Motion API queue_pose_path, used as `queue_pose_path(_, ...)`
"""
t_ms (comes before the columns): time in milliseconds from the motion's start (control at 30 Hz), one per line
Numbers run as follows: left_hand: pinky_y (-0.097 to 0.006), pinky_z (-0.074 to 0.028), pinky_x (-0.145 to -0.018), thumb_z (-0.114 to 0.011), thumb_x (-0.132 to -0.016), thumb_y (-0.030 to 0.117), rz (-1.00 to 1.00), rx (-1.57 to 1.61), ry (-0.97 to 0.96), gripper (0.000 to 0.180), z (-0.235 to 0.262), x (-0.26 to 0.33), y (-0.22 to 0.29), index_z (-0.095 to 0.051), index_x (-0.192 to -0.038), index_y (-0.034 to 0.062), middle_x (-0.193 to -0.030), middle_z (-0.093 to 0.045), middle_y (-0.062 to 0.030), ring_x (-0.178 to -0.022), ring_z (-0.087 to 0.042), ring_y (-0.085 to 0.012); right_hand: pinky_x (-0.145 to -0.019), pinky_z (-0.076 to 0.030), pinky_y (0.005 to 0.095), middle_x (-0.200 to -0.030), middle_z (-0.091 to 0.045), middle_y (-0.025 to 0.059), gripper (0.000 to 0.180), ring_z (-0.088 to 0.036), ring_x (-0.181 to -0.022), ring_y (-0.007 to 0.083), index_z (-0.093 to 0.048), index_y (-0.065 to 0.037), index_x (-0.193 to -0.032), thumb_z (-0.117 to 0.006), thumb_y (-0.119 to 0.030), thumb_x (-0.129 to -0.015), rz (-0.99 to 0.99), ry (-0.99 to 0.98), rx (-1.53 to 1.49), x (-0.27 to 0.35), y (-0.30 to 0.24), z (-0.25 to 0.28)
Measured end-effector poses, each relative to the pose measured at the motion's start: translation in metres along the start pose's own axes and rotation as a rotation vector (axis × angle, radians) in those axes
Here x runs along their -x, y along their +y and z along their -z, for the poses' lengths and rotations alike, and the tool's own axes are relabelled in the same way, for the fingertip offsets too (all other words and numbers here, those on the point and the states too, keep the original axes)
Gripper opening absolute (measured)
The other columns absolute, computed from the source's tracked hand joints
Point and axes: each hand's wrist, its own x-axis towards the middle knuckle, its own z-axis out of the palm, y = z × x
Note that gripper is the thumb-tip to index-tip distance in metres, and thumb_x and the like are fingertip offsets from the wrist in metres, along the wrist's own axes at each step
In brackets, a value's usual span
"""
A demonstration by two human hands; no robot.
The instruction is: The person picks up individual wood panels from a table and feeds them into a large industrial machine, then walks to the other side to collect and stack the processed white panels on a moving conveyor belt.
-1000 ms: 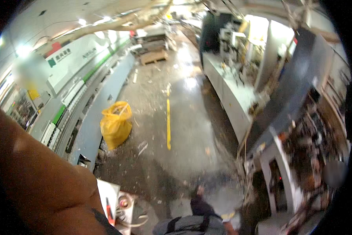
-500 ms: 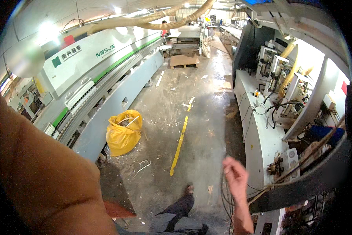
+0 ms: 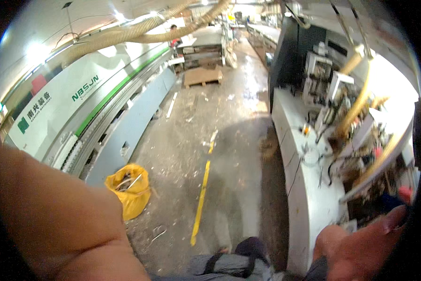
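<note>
The right hand (image 3: 360, 248) is rising at the lower right corner of the head view, close to the lens and blurred; its fingers are pointing up and to the right, toward the open machine; nothing is showing in its grip, though whether the fingers are curled or spread I cannot tell, since the far side is running off into the dark rim. The nearest thing to it is the white machine cabinet (image 3: 308, 210), lying just to the left of and above the hand, its long axis running away from the person up the right side of the aisle; the hand is sitting at its near end, close beside the rim, but contact is not visible. Above the cabinet, cables and a yellow hose (image 3: 355, 107) are crowding the opened works.

On the left, a bare arm (image 3: 56, 220) is filling the lower left of the view; the left hand itself is lying out of sight, so the right hand is the nearer one by far. A yellow bag (image 3: 128, 189) is sitting on the floor (image 3: 182, 154) beside a long white and green machine (image 3: 79, 107); a yellow line (image 3: 201, 201) is running up the aisle.
</note>
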Motion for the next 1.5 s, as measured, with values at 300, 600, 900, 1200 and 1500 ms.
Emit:
queue_pose_path(300, -0.035, -0.050, -0.069, -0.064, -0.088, 0.010, -0.098, -0.130, 0.055, 0.028, -0.114, 0.030, -0.189, -0.059, -0.109, -0.0072, -0.103, -0.063, -0.0226, -0.082, -0.059, -0.0281, -0.069, -0.050, 0.0298, -0.083, -0.066, 0.0077, 0.016, -0.060, -0.073, 0.0179, -0.068, 0.005, -0.097, -0.061, -0.006, -0.088, -0.161, -0.231, -0.187, -0.106, 0.202, -0.193)
queue_pose_path(600, -0.035, -0.050, -0.069, -0.064, -0.089, 0.011, -0.176, -0.290, 0.150, 0.027, -0.199, 0.039, -0.387, -0.059, -0.108, -0.0069, -0.103, -0.063, -0.0220, -0.082, -0.060, -0.0277, -0.069, -0.050, 0.0295, -0.083, -0.066, 0.0073, 0.015, -0.060, -0.073, 0.0174, -0.068, 0.004, -0.097, -0.061, -0.006, -0.088, -0.035, -0.448, -0.375, -0.279, 0.330, -0.383)
queue_pose_path(900, -0.035, -0.050, -0.069, -0.064, -0.089, 0.012, -0.171, -0.007, 0.352, 0.027, -0.246, 0.130, -0.592, -0.059, -0.107, -0.0067, -0.102, -0.063, -0.0214, -0.082, -0.060, -0.0273, -0.069, -0.050, 0.0292, -0.083, -0.066, 0.0069, 0.014, -0.060, -0.073, 0.0168, -0.069, 0.002, -0.097, -0.062, -0.006, -0.088, 0.268, -0.305, -0.242, -0.403, 0.372, -0.499)
queue_pose_path(1200, -0.035, -0.050, -0.069, -0.064, -0.089, 0.013, 0.083, 0.116, 0.343, 0.026, -0.277, 0.263, -0.816, -0.059, -0.107, -0.0064, -0.101, -0.063, -0.0208, -0.082, -0.060, -0.0269, -0.069, -0.050, 0.0289, -0.083, -0.066, 0.0064, 0.013, -0.060, -0.074, 0.0162, -0.069, 0.001, -0.097, -0.063, -0.006, -0.089, 0.310, -0.181, -0.060, -0.511, 0.432, -0.668)
queue_pose_path(1500, -0.034, -0.050, -0.069, -0.064, -0.089, 0.014, 0.138, -0.028, 0.299, 0.026, -0.298, 0.333, -0.982, -0.059, -0.106, -0.0062, -0.101, -0.063, -0.0202, -0.082, -0.060, -0.0266, -0.069, -0.050, 0.0286, -0.083, -0.067, 0.0060, 0.012, -0.061, -0.074, 0.0156, -0.069, 0.000, -0.097, -0.063, -0.006, -0.089, 0.093, -0.394, -0.153, -0.491, 0.592, -0.839)
